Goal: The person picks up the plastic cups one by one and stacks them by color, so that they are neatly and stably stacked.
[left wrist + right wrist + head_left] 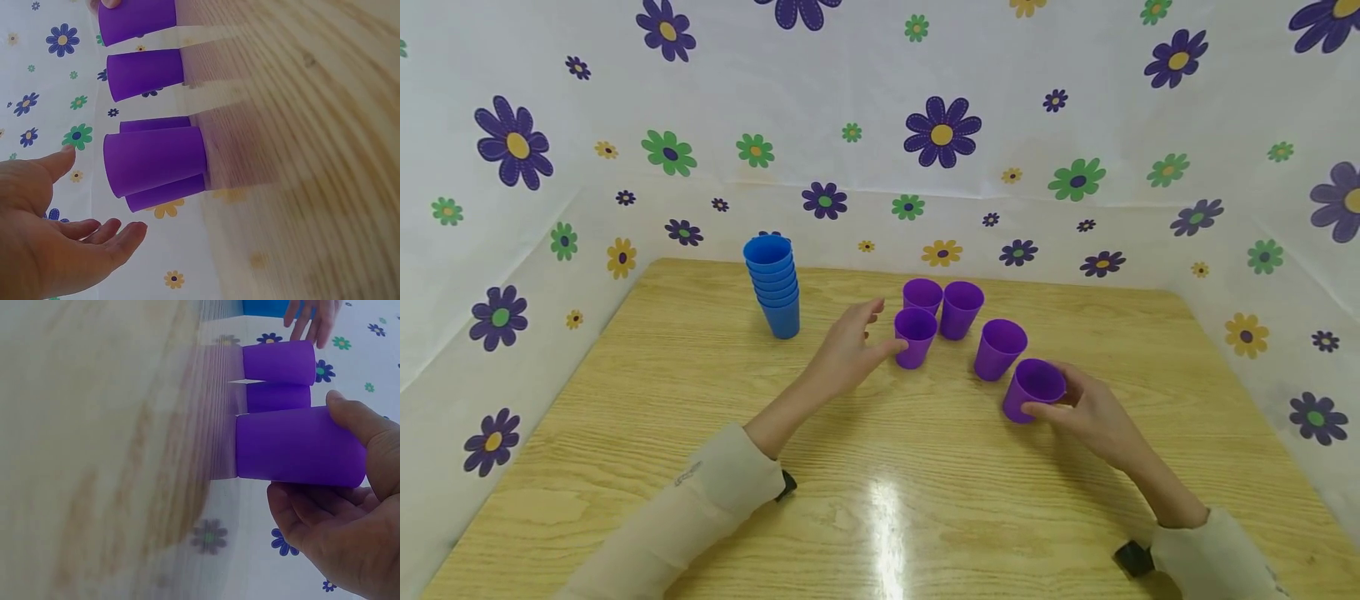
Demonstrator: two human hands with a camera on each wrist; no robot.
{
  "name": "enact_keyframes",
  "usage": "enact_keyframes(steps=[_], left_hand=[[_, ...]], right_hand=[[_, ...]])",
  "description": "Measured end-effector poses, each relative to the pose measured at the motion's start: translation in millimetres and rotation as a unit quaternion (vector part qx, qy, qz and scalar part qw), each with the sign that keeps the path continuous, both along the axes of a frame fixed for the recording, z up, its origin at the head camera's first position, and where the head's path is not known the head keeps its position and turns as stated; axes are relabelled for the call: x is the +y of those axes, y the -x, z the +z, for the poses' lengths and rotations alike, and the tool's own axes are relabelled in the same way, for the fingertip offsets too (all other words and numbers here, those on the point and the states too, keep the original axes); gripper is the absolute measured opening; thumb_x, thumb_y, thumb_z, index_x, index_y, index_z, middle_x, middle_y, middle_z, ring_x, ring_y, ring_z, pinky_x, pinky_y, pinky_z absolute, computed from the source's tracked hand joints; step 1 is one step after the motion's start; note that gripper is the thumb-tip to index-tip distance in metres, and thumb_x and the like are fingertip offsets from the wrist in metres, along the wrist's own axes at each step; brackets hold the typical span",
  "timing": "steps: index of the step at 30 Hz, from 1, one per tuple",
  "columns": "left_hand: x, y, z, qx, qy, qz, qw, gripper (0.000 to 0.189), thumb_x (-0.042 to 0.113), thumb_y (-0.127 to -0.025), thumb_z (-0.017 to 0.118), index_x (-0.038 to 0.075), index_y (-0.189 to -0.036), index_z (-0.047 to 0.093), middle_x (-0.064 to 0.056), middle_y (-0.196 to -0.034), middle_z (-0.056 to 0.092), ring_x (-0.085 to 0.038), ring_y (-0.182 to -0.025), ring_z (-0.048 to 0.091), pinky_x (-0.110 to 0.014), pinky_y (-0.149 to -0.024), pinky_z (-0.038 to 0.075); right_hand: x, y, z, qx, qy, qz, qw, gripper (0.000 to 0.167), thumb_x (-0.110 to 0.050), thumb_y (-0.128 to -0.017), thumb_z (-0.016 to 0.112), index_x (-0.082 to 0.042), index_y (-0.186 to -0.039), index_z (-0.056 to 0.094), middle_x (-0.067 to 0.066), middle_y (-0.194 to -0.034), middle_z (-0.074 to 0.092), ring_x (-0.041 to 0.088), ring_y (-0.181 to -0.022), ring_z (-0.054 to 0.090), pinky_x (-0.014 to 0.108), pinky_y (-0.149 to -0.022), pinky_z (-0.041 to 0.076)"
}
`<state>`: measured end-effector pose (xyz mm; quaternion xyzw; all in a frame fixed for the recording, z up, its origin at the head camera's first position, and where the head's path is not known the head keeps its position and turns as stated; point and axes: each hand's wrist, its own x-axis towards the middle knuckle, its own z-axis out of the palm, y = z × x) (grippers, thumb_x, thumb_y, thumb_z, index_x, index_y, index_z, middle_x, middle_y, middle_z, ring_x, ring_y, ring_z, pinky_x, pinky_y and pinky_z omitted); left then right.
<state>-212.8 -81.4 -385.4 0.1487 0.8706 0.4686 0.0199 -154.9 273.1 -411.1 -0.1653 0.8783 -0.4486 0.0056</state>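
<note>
Several purple cups stand upright on the table. My right hand grips the nearest, rightmost purple cup, thumb on one side and fingers on the other; in the right wrist view this cup has its base at the tabletop. Just behind and left of it stands another purple cup. My left hand is beside the front cup of a close group of three. In the left wrist view, its thumb and fingers are spread, with a gap between them and that cup.
A nested stack of blue cups stands upright at the back left of the wooden table. A white flowered cloth hangs behind the table and along both sides.
</note>
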Motion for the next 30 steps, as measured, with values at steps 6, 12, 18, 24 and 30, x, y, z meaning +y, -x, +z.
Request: enact_keyframes(steps=[6, 12, 18, 24, 30], left_hand=[[12.0, 4.6, -4.5, -0.004, 0.024, 0.007, 0.9997, 0.081, 0.033, -0.093, 0.080, -0.001, -0.155, 0.041, -0.019, -0.151, 0.048, -0.034, -0.137, 0.049, -0.048, -0.111, 0.045], [19.7, 7.5, -5.8, -0.003, 0.047, 0.015, 0.9988, 0.083, 0.036, -0.092, 0.080, -0.002, -0.155, 0.040, -0.018, -0.152, 0.048, -0.034, -0.141, 0.045, -0.049, -0.117, 0.038], [23.9, 8.8, -5.9, -0.009, 0.044, 0.011, 0.9989, 0.083, 0.035, -0.092, 0.081, -0.001, -0.155, 0.040, -0.018, -0.154, 0.048, -0.035, -0.143, 0.043, -0.049, -0.118, 0.037], [26.2, 10.7, -8.4, -0.014, 0.039, 0.013, 0.9990, 0.083, 0.034, -0.091, 0.082, 0.001, -0.155, 0.041, -0.017, -0.154, 0.048, -0.033, -0.142, 0.045, -0.049, -0.116, 0.039], [27.7, 13.5, -10.6, -0.023, 0.042, 0.017, 0.9987, 0.085, 0.036, -0.091, 0.082, 0.001, -0.156, 0.040, -0.016, -0.156, 0.047, -0.033, -0.143, 0.044, -0.049, -0.117, 0.039]], right_hand=[[0, 1.0, -0.4, 0.005, 0.005, 0.009, 0.9999, 0.051, -0.008, -0.091, 0.080, 0.005, -0.135, 0.059, 0.017, -0.118, 0.071, 0.005, -0.096, 0.068, 0.020, -0.077, 0.056], [0, 1.9, 0.5, -0.005, 0.000, 0.008, 1.0000, 0.053, -0.009, -0.091, 0.080, 0.006, -0.137, 0.057, 0.018, -0.118, 0.070, 0.007, -0.096, 0.069, 0.020, -0.077, 0.056], [-1, 2.8, 1.7, -0.012, -0.006, 0.005, 0.9999, 0.055, -0.011, -0.091, 0.081, 0.007, -0.137, 0.057, 0.019, -0.119, 0.070, 0.008, -0.097, 0.069, 0.020, -0.079, 0.056], [-3, 3.9, -0.3, -0.002, -0.001, 0.007, 1.0000, 0.055, -0.010, -0.090, 0.081, 0.008, -0.137, 0.057, 0.020, -0.119, 0.070, 0.007, -0.097, 0.068, 0.020, -0.081, 0.056], [-4, 3.8, -0.6, 0.009, 0.002, 0.001, 1.0000, 0.057, -0.010, -0.090, 0.082, 0.006, -0.138, 0.056, 0.019, -0.123, 0.068, 0.012, -0.102, 0.068, 0.018, -0.085, 0.055]])
